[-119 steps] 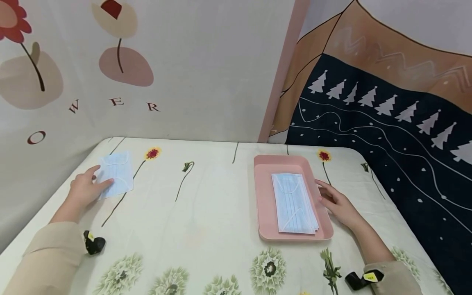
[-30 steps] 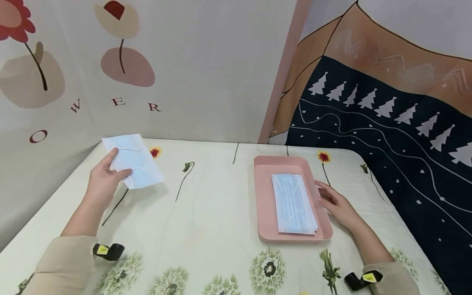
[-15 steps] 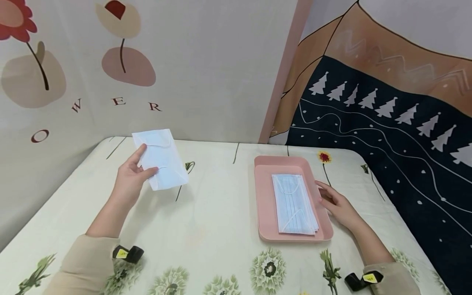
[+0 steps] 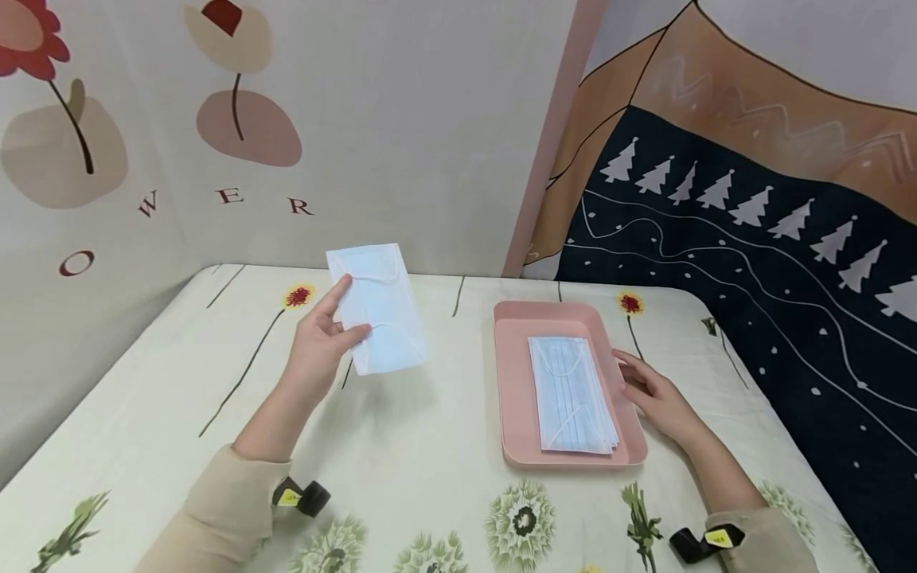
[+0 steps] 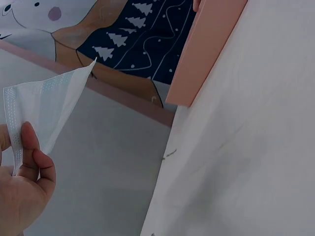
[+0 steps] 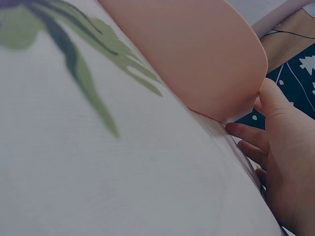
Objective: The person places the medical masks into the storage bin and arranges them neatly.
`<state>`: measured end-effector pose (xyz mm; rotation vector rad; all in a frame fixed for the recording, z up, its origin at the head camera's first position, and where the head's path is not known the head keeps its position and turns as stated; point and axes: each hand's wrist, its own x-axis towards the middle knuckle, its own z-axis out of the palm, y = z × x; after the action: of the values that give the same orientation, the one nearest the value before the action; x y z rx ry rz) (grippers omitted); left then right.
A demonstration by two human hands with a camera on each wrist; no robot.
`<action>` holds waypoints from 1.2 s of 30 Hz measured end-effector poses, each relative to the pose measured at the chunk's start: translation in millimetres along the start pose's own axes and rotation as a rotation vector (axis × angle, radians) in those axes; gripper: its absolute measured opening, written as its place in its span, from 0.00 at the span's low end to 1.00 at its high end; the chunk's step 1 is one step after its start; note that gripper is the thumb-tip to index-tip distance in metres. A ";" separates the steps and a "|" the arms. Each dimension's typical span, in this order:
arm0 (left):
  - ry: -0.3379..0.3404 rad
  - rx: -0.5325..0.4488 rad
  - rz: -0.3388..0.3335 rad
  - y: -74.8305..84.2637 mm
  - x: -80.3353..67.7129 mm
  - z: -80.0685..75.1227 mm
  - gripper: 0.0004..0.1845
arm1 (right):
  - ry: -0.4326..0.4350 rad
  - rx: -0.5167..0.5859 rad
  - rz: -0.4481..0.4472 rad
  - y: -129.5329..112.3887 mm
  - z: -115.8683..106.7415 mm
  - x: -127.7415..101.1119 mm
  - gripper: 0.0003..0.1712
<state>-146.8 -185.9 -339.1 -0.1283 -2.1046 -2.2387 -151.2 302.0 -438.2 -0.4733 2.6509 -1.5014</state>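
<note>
In the head view my left hand pinches a light blue face mask by its left edge, with the thumb in front. The mask is up off the table, left of a pink tray. The left wrist view shows the same mask slanting up from the fingers. Inside the tray lies a stack of blue face masks, ear loops on top. My right hand rests at the tray's right side, fingers loosely extended. In the right wrist view its thumb and a fingertip touch the tray's outer wall.
A white cloth with printed flowers covers the table. A pale wall hanging rises behind it, and a dark cloth with white trees borders the right side. Each sleeve cuff carries a small black camera.
My left hand has raised the mask from the table's left side and carried it right toward the tray. The right hand, tray and stacked masks have stayed where they were.
</note>
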 end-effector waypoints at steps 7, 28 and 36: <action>-0.069 -0.046 -0.034 -0.4 -1.2 32.8 0.42 | 0.003 -0.011 0.011 -0.3 -0.3 -0.2 0.32; -0.226 -0.126 -0.048 -25.5 -7.5 125.0 0.42 | 0.000 -0.017 -0.006 -2.8 -0.1 0.4 0.31; -0.295 -0.107 -0.055 -37.2 -9.9 154.5 0.42 | 0.005 -0.020 0.009 -2.7 0.0 0.3 0.31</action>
<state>-138.5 -29.5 -367.7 -0.4375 -2.1430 -2.4998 -150.8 300.6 -435.8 -0.4593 2.6706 -1.4761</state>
